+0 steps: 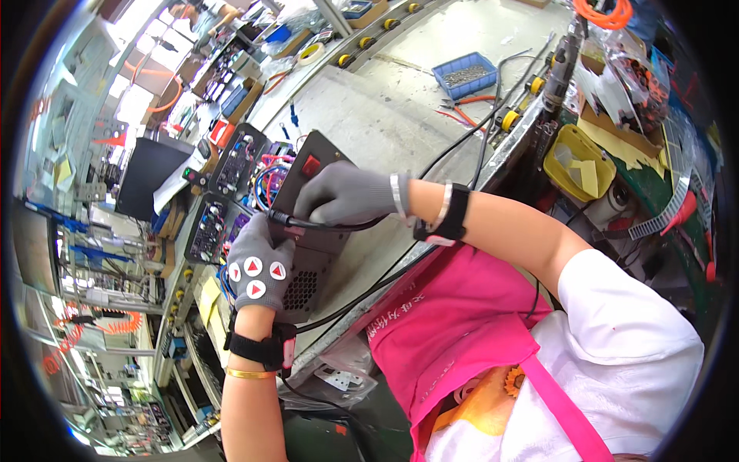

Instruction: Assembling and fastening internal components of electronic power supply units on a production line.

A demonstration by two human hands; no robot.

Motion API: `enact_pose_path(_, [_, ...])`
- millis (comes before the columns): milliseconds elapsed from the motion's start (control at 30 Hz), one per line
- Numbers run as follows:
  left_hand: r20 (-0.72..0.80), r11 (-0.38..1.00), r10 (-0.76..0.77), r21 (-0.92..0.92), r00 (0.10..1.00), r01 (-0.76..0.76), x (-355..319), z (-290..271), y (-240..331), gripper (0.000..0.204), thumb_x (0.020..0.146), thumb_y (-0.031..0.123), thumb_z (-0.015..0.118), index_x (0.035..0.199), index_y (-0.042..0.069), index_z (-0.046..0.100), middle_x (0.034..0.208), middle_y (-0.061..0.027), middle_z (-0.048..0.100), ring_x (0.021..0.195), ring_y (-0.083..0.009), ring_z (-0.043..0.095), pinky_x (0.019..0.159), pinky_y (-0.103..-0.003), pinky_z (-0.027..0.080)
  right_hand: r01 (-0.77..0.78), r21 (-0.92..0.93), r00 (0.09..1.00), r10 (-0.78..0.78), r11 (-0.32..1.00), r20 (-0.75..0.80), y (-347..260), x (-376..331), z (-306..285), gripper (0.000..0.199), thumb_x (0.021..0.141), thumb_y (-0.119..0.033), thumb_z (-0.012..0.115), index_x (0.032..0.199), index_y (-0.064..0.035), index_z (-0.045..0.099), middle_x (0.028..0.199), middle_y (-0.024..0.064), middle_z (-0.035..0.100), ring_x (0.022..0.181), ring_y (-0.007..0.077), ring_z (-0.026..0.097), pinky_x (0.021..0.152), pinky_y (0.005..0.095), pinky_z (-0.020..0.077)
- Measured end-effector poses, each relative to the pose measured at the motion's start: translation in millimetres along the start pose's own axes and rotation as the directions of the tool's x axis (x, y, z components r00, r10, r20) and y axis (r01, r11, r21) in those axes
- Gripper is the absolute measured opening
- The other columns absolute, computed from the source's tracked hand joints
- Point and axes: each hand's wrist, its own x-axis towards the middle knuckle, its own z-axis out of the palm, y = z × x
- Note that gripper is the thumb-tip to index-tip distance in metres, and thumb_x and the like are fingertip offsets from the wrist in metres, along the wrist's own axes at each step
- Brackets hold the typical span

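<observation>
A black metal case stands open on the bench, with a red rocker switch and a perforated vent on its panel. Coloured wires spill from its far left side. My left hand, in a grey glove with red-and-white stickers, grips the near left edge of the panel, its thumb across the face; some fingertips are hidden. My right hand, also gloved, is closed at the panel beside a thick black cable, apparently gripping it. The cable's end lies just above my left fingers.
Two more open units with circuit boards sit left of the case. Farther back are a blue tray of small metal parts and orange-handled pliers. A yellow bin stands at right. Black cables cross the bench edge and run by my arms.
</observation>
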Motion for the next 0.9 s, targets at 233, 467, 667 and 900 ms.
enact_pose_path(233, [0.054,0.996,0.068,0.047,0.996,-0.071,7,-5,10,0.034,0.068,0.013,0.07,0.098,0.002,0.059,0.09,-0.019,0.065,0.086,-0.0347,0.063,0.075,-0.04,0.049,-0.537,-0.58,0.824,0.53,0.613,-0.202,23,-27,-40,0.028,0.07,-0.018,0.057,0.087,0.0008,0.069,0.083,0.023,0.065,0.079,0.0376,0.064,0.073,0.0414,0.0515])
enact_pose_path(467, [-0.262,0.907,0.293,-0.228,0.919,-0.354,-47,-44,31,0.06,0.07,0.009,0.072,0.124,-0.001,0.047,0.113,-0.0208,0.054,0.098,-0.0344,0.058,0.086,-0.039,0.047,-0.352,-0.149,0.852,0.25,0.924,-0.459,-93,-156,-72,0.026,0.081,-0.016,0.062,0.103,-0.0032,0.065,0.088,0.0092,0.068,0.081,0.0163,0.065,0.075,0.0298,0.0503])
enact_pose_path(667, [-0.079,0.396,0.549,-0.852,0.832,-0.342,-139,-7,109,0.036,0.085,0.01,0.066,0.116,-0.003,0.055,0.114,-0.0158,0.06,0.112,-0.0268,0.055,0.099,-0.038,0.041,-0.689,-0.235,0.508,0.226,0.685,-0.831,-161,-310,-84,0.026,0.081,-0.02,0.06,0.1,-0.0032,0.065,0.091,0.0117,0.067,0.083,0.0228,0.066,0.077,0.0327,0.0503])
enact_pose_path(900, [0.325,0.316,0.456,-0.929,0.828,0.191,-155,61,124,0.024,0.088,0.006,0.06,0.111,-0.001,0.058,0.107,-0.0124,0.063,0.102,-0.0201,0.059,0.092,-0.031,0.045,-0.932,-0.055,0.08,-0.056,-0.359,-0.995,-261,-426,-189,0.043,0.079,-0.02,0.058,0.12,-0.009,0.054,0.094,0.0155,0.064,0.089,0.0339,0.061,0.076,0.0444,0.049])
